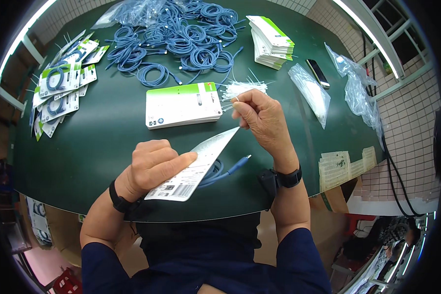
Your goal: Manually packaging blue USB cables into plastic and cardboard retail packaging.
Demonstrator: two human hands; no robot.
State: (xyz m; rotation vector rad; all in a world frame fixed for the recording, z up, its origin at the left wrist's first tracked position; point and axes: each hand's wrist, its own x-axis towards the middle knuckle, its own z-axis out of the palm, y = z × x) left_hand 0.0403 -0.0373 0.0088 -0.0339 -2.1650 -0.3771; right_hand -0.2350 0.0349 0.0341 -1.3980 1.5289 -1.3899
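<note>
My left hand (157,164) is closed round a white printed backing card (201,166), its thumb pressed on the printed face. The card is tilted, and a coiled blue cable (220,177) shows behind its lower right edge, the plug pointing right. My right hand (262,117) is just above the card's upper corner, thumb and forefinger pinched on what looks like a thin white cable tie (237,99). Beyond those fingers lies a heap of white cable ties (242,89). Left of it is a stack of green and white cards (181,105).
Coiled blue cables (181,39) are piled at the back. Carded cables (59,93) lie heaped at the left. Toward the right are another card stack (270,41), a clear bag of ties (311,93), a phone (318,73), crumpled plastic (357,88) and paper sheets (345,166).
</note>
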